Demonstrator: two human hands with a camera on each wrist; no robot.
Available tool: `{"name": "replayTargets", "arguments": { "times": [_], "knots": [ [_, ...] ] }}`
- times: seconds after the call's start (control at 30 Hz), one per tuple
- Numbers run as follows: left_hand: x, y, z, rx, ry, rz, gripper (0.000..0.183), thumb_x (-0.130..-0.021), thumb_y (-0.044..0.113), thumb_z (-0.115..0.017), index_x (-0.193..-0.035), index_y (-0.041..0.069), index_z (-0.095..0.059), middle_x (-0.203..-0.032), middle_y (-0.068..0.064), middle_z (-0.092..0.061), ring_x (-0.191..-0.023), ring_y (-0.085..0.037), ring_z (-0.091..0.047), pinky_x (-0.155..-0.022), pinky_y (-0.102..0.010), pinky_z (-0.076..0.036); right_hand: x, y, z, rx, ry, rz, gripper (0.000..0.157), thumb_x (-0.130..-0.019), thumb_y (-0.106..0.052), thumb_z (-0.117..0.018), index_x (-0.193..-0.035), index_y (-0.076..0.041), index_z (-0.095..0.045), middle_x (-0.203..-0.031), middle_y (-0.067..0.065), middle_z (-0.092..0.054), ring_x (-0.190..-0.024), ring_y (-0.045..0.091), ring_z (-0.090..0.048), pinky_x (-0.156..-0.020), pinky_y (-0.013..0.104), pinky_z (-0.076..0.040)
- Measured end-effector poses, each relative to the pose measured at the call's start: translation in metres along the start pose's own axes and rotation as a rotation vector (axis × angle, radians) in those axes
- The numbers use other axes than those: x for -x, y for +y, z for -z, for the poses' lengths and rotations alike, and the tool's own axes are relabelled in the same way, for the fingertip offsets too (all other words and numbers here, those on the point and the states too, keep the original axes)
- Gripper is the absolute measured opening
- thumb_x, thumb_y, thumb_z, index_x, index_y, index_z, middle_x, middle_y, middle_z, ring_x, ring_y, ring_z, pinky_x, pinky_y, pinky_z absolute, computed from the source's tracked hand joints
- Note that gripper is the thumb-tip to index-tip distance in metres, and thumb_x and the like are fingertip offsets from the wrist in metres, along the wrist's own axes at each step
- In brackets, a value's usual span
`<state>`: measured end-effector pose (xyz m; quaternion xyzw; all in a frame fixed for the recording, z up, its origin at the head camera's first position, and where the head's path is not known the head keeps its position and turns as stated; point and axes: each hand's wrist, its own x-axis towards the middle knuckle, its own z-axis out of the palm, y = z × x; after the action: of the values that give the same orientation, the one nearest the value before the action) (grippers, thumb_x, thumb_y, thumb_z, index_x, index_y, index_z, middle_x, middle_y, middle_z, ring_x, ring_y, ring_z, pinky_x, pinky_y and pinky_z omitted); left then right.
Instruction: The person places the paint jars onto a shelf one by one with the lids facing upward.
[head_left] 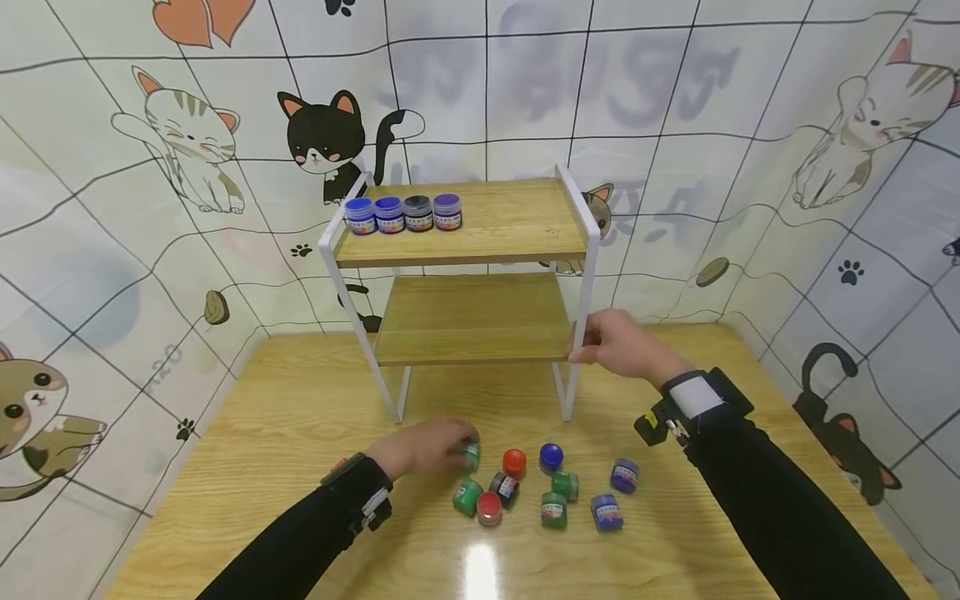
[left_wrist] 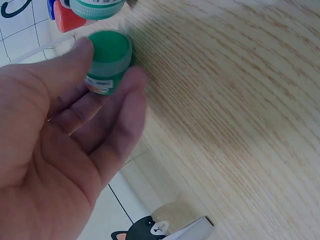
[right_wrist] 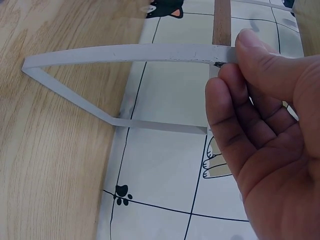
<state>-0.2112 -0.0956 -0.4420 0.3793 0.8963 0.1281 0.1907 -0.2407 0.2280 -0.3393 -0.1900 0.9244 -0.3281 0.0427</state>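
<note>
My left hand (head_left: 427, 447) holds a small green paint jar (left_wrist: 110, 50) low over the wooden table, its thumb on one side and fingers round the other. My right hand (head_left: 628, 343) grips the white metal frame (right_wrist: 140, 53) of a two-tier shelf at its right front leg, beside the end of the lower board (head_left: 472, 321). Close to the left hand lie another green jar (head_left: 467, 496), a red jar (head_left: 514, 462), a second red jar (head_left: 490, 508) and a dark jar (head_left: 504, 490).
On the upper board (head_left: 517, 217), several blue, dark and purple jars (head_left: 418, 213) form a row at the left. Farther right on the table (head_left: 247, 425) are green jars (head_left: 554, 510) and blue jars (head_left: 607, 512). A cat-patterned sheet (head_left: 480, 92) hangs behind and at both sides.
</note>
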Motion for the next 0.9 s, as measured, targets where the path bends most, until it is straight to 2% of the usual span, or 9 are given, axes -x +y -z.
{"name": "replayTargets", "arguments": {
  "times": [0.27, 0.43, 0.6, 0.9],
  "knots": [
    [0.0040, -0.0026, -0.0010, 0.022, -0.009, -0.030, 0.031, -0.098, 0.006, -0.054, -0.126, 0.017, -0.056, -0.123, 0.000, -0.061, -0.118, -0.017, -0.056, -0.103, -0.039, -0.047, -0.0003, -0.0011, -0.0001, -0.007, -0.006, -0.007, 0.005, -0.088, -0.008, -0.070, -0.092, -0.005, -0.071, -0.086, 0.006, -0.073, -0.080, 0.017, -0.065, -0.075, 0.034, -0.053],
    [0.0064, -0.0036, -0.0025, 0.027, -0.011, -0.020, 0.030, -0.099, 0.015, -0.056, -0.128, 0.023, -0.055, -0.129, -0.001, -0.056, -0.115, -0.019, -0.057, -0.099, -0.038, -0.050, -0.0005, -0.0009, -0.0004, -0.005, -0.004, -0.001, 0.005, -0.088, -0.007, -0.071, -0.092, -0.005, -0.072, -0.085, 0.006, -0.073, -0.079, 0.017, -0.064, -0.074, 0.033, -0.053],
    [0.0047, -0.0048, -0.0047, -0.020, 0.018, -0.029, 0.031, -0.099, 0.021, -0.056, -0.130, 0.025, -0.053, -0.124, -0.002, -0.059, -0.110, -0.018, -0.060, -0.094, -0.037, -0.052, -0.0005, -0.0003, -0.0003, 0.014, 0.011, 0.019, 0.005, -0.087, -0.007, -0.071, -0.091, -0.005, -0.072, -0.085, 0.006, -0.073, -0.079, 0.017, -0.065, -0.074, 0.034, -0.053],
    [0.0028, -0.0060, -0.0065, -0.035, 0.036, 0.000, 0.035, -0.098, 0.025, -0.058, -0.132, 0.021, -0.049, -0.125, -0.001, -0.061, -0.111, -0.017, -0.062, -0.095, -0.035, -0.052, -0.0019, -0.0015, 0.0008, 0.016, -0.006, 0.023, 0.005, -0.087, -0.007, -0.071, -0.091, -0.005, -0.072, -0.086, 0.006, -0.073, -0.079, 0.017, -0.065, -0.074, 0.034, -0.054]
  ]
}}
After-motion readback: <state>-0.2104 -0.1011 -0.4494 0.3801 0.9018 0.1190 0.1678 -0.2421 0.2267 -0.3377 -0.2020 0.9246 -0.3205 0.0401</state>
